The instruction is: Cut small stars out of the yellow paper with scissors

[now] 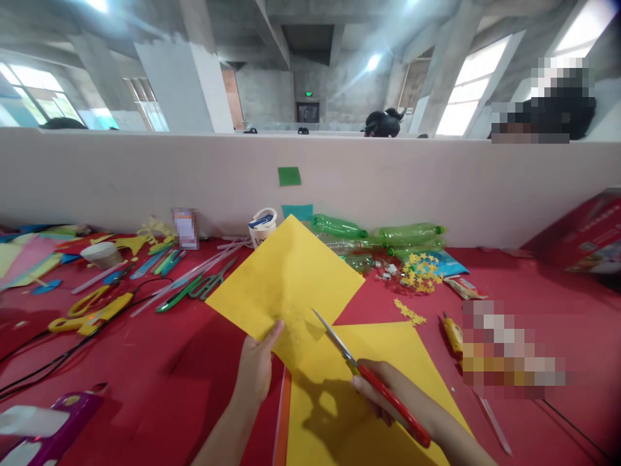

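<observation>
My left hand (259, 366) pinches the lower left edge of a square yellow sheet (310, 265), its thumb on top. The sheet is held up with one corner pointing away. In my right hand (383, 388) are red-handled scissors (392, 398), fingers wrapped round the handles. Their blades point up and left, with the tip at the sheet's lower right part; whether they touch it I cannot tell. Beneath both lies a larger yellow sheet (378, 343), with shadows across it and an orange edge at its left.
Green bottles (339, 226), yellow stars (421, 273) and a white bucket (262, 226) stand or lie along the partition (218, 175). On the left are grey scissors (211, 283), a yellow glue gun (104, 314) with cables and a purple tool (72, 417).
</observation>
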`<action>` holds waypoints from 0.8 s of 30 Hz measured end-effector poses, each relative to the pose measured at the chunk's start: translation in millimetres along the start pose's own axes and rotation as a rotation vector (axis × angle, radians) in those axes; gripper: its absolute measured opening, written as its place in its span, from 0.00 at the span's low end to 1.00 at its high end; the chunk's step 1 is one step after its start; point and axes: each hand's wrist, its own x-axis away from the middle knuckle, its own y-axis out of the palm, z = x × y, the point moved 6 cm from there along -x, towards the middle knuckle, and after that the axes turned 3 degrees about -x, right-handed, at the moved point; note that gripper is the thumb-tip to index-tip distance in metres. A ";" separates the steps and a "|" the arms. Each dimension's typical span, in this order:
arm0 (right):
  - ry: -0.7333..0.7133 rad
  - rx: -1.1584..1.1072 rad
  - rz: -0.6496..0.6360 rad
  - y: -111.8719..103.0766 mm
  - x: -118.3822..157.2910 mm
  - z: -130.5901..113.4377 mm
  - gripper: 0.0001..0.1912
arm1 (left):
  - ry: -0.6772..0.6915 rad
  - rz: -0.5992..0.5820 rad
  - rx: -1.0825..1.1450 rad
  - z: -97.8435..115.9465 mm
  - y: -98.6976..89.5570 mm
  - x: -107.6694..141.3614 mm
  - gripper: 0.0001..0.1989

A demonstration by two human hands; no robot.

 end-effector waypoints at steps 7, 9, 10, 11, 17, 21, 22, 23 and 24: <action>0.099 -0.029 0.028 4.3 -4.5 13.6 0.20 | 0.003 -0.056 0.029 5.0 3.8 -1.5 0.20; 0.107 -0.051 0.052 7.5 -7.2 16.6 0.20 | -0.008 -0.069 0.040 4.9 4.3 -1.5 0.21; 0.094 -0.053 0.057 9.1 -8.1 16.3 0.20 | -0.017 -0.073 0.041 4.2 4.2 -1.6 0.21; 0.072 -0.043 0.059 10.2 -8.4 14.7 0.19 | -0.026 -0.082 0.042 3.3 4.3 -1.7 0.20; -0.070 0.093 0.071 10.2 -3.9 0.8 0.18 | -0.011 -0.086 -0.014 -1.2 2.4 -1.2 0.21; 0.004 -0.019 0.069 15.2 -6.2 8.8 0.19 | -0.030 -0.093 -0.051 -3.0 3.1 0.9 0.18; 0.039 -0.053 0.075 16.9 -7.4 12.3 0.18 | -0.034 -0.086 -0.057 -2.9 2.8 1.2 0.17; 0.071 -0.080 0.083 18.4 -8.4 15.4 0.18 | -0.037 -0.090 -0.056 -2.4 3.0 1.4 0.17; 0.096 -0.097 0.092 19.7 -9.3 17.9 0.17 | -0.036 -0.098 -0.048 -1.7 3.5 1.6 0.18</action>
